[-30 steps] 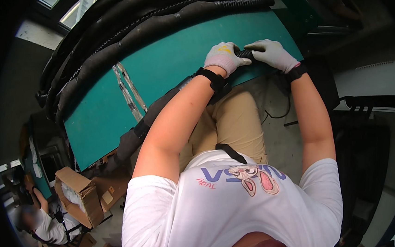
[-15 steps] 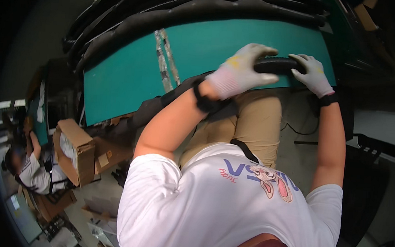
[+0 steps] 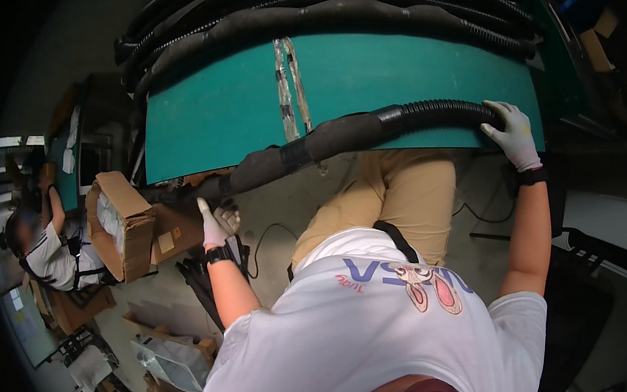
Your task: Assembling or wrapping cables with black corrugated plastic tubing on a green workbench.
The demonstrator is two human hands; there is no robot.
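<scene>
A black corrugated hose [image 3: 445, 112] lies across the near edge of the green table [image 3: 216, 126]. Its left stretch is wrapped in a dark padded sleeve [image 3: 344, 134] with bands of black tape, and runs off the table's near left corner. My right hand [image 3: 515, 137], in a white glove, is closed round the hose's right end. Off the table, just below the hose's left stretch, my left hand [image 3: 220, 222] is turned palm up with its gloved fingers apart and holds nothing.
Several more wrapped hoses [image 3: 327, 16] lie along the table's far edge. Two strips of shiny tape [image 3: 284, 87] cross the tabletop. An opened cardboard box [image 3: 136, 248] stands at the left, with another person [image 3: 66, 254] beyond it. A thin cable hangs under the table.
My left hand has left the hose near the right end and swung down to the left, off the table. My right hand keeps its grip on the end. More of the hose now shows.
</scene>
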